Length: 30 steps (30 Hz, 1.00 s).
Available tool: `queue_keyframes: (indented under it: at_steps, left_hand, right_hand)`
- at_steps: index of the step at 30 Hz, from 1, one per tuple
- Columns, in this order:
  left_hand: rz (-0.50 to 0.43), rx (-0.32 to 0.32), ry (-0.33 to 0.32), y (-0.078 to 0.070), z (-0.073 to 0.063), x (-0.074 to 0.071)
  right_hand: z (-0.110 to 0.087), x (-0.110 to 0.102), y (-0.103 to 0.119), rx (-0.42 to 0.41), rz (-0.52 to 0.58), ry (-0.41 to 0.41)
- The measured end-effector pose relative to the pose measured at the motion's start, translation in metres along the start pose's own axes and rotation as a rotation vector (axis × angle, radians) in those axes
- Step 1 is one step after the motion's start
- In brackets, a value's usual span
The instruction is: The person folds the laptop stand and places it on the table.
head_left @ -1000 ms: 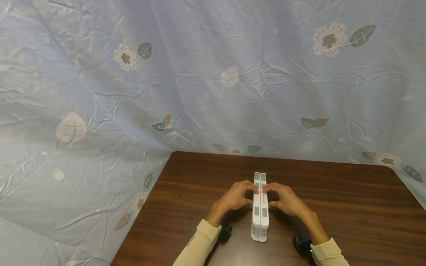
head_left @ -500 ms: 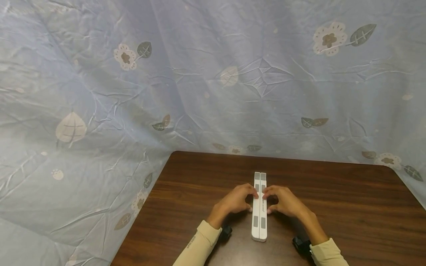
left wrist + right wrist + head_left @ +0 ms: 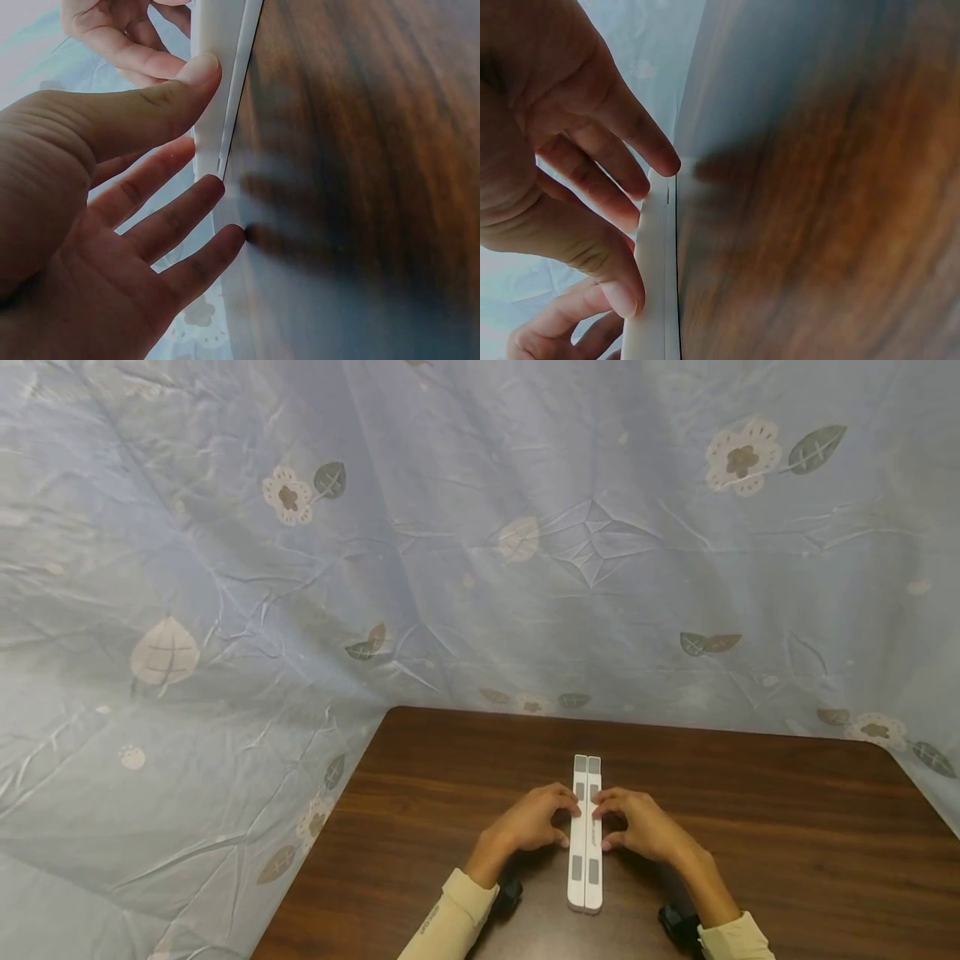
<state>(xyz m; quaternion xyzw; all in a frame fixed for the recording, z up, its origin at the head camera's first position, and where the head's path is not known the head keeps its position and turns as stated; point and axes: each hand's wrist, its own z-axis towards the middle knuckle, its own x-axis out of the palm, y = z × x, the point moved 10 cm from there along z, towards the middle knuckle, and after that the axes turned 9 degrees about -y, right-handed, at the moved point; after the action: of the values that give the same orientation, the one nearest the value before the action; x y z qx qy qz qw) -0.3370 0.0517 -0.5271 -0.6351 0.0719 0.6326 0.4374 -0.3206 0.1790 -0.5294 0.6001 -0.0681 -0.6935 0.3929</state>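
Observation:
A white folding laptop stand (image 3: 585, 835) with grey pads lies folded into a narrow bar, its length pointing away from me on the table. From the left, my left hand (image 3: 528, 820) holds it near the middle, fingertips on the top and thumb by the side. My right hand (image 3: 647, 828) mirrors this on the other side. In the left wrist view, the left thumb (image 3: 199, 71) presses the stand's white side (image 3: 225, 45). The right wrist view has the right thumb (image 3: 622, 296) against the white side (image 3: 656, 247), with fingertips farther along it.
The dark wood-grain table (image 3: 787, 827) extends to both sides and behind the stand. A pale blue cloth (image 3: 592, 627) with flowers and leaves hangs along the table's back and left edges. Black wrist devices (image 3: 678, 927) sit below both wrists.
The stand's upper part, raised at the near end a second ago, has come down flat onto the lower part. Both hands have stayed on its sides and shifted slightly toward me.

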Motion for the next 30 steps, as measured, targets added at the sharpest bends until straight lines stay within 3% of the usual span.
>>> queue_keyframes:
  at_steps: [15,23,30]
  left_hand:
    - [0.004,-0.019,0.012,0.001,-0.003,-0.004]
    - [-0.032,-0.041,-0.012,0.006,-0.009,-0.013]
    - [-0.041,-0.115,-0.021,0.018,-0.017,-0.026]
  right_hand:
    - [-0.006,-0.001,0.005,-0.003,-0.031,-0.008]
    - [-0.016,-0.013,0.001,0.068,-0.045,-0.056]
    - [-0.025,-0.027,-0.001,0.082,-0.096,-0.120]
